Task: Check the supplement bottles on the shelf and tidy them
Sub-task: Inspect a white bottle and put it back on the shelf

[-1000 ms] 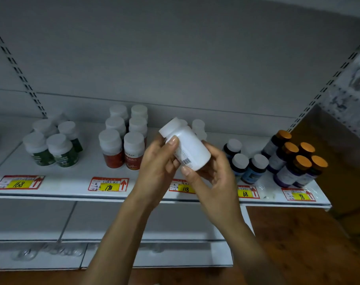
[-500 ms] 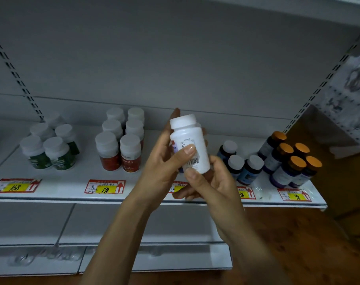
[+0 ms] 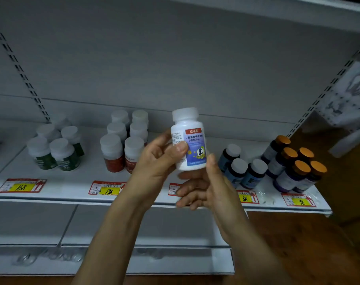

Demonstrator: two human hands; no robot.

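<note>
Green bottles [image 3: 57, 153] and red bottles [image 3: 113, 153] are noted standing at the left of the shelf [image 3: 72, 182]. In front of the shelf's middle, the white bottle [image 3: 188, 145] is held upright, label toward the camera. It is gripped by the left hand [image 3: 156, 161], thumb laid across its front, fingers behind. Its base is cradled by the right hand [image 3: 212, 188], fingers curled beneath, thumb against the lower right side. Blue bottles [image 3: 238, 167] and orange-capped bottles [image 3: 294, 165] stand at right.
</note>
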